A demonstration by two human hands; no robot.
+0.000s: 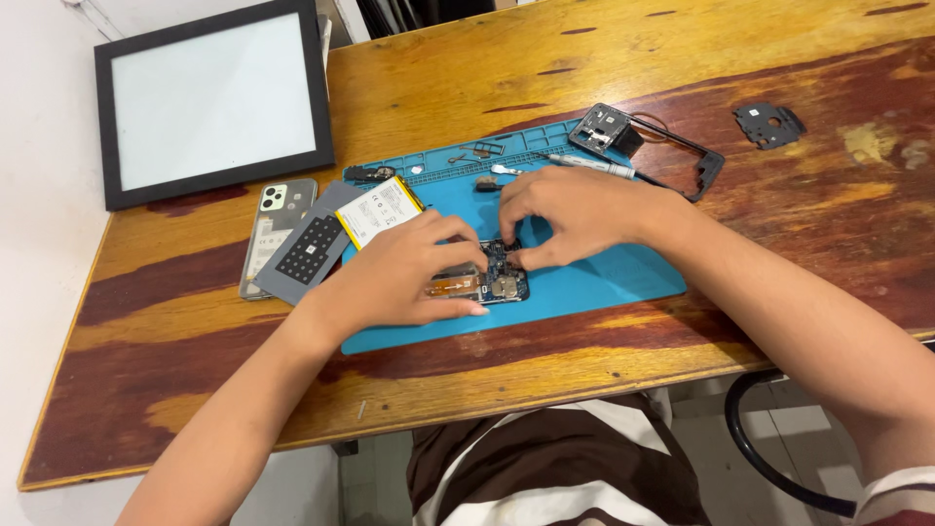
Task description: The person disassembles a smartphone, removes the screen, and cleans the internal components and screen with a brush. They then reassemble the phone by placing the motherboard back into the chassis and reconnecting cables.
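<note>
Wooden table point(584, 58) carries a blue work mat point(604, 278). On it both hands pinch the opened phone point(497, 278): left hand point(404, 273) closed over its near end, right hand point(575, 214) fingertips on top. Battery point(380, 209) lies just left; screwdriver point(589, 166) just beyond.

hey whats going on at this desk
A person has both hands on an opened phone's circuit board lying on a blue work mat. The left hand steadies it while the right hand presses or picks at its upper edge. Beside them lie a battery, a phone back cover, a black frame piece and a tablet.
</note>
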